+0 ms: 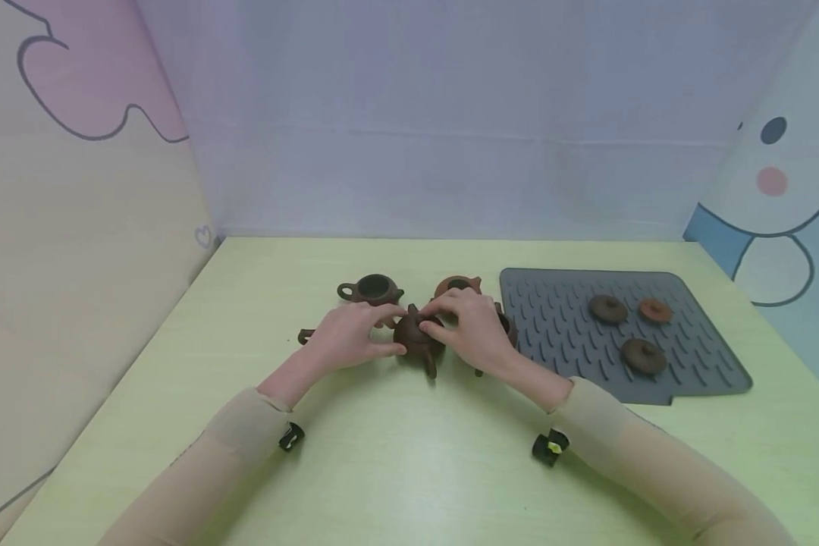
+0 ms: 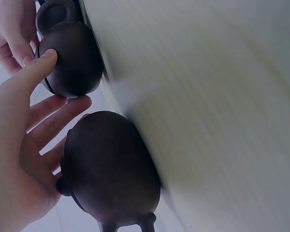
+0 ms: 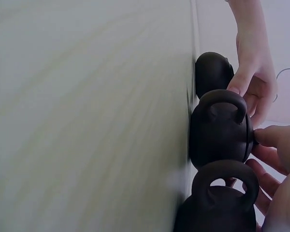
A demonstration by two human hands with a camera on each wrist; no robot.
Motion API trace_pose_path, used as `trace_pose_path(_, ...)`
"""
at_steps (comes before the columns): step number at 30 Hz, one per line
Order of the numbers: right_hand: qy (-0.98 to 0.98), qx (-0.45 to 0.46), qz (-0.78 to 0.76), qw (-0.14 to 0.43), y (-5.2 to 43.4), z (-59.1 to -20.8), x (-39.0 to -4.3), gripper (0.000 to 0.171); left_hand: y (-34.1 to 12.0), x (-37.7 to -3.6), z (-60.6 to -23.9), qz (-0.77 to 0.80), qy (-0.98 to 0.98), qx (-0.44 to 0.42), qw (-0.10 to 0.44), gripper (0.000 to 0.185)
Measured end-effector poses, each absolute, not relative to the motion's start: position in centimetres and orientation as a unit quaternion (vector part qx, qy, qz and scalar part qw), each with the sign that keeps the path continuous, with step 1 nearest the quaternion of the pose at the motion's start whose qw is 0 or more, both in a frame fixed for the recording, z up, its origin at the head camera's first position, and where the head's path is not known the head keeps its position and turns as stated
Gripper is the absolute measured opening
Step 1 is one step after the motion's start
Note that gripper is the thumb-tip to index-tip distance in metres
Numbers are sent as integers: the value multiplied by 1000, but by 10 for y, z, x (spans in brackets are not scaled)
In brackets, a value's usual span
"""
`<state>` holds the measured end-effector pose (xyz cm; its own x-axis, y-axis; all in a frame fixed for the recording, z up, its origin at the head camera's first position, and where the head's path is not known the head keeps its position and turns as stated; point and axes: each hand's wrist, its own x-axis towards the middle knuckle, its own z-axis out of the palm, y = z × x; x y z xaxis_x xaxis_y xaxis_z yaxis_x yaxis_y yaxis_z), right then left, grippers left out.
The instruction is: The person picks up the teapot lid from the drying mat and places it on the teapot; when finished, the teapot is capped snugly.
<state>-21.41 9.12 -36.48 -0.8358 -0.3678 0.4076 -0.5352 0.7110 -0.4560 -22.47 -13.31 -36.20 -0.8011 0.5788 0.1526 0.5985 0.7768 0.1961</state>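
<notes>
The dark brown clay teapot (image 1: 418,338) sits on the yellow-green table (image 1: 396,470), left of the grey ribbed mat (image 1: 560,334), between both hands. The left hand (image 1: 349,334) holds its side with thumb and fingers loosely curved around it; the right hand (image 1: 474,326) pinches the lid at its top with the fingertips. Another dark teapot lies under the left palm in the left wrist view (image 2: 111,169). An open teapot (image 1: 371,289) stands just behind. Three lids (image 1: 609,309) rest on the mat.
</notes>
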Motion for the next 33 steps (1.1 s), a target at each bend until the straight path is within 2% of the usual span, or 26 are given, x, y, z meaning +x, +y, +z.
trace_pose_path(9, -902, 252, 302, 176, 106, -363, -215, 7, -134, -223, -362, -116, -939, -318, 54, 54)
trace_pose_path(17, -901, 241, 305, 193, 127, -366, -217, 11, -134, -222, -360, -127, -940, -314, 46, 56)
trace_pose_path(25, -899, 220, 307, 223, 148, -364, -216, 15, -132, -222, -360, -135, -931, -327, 90, 59)
trace_pose_path(33, -887, 219, 305, 270, 171, -363, -215, 26, -117, -224, -359, -159, -910, -356, 144, 61)
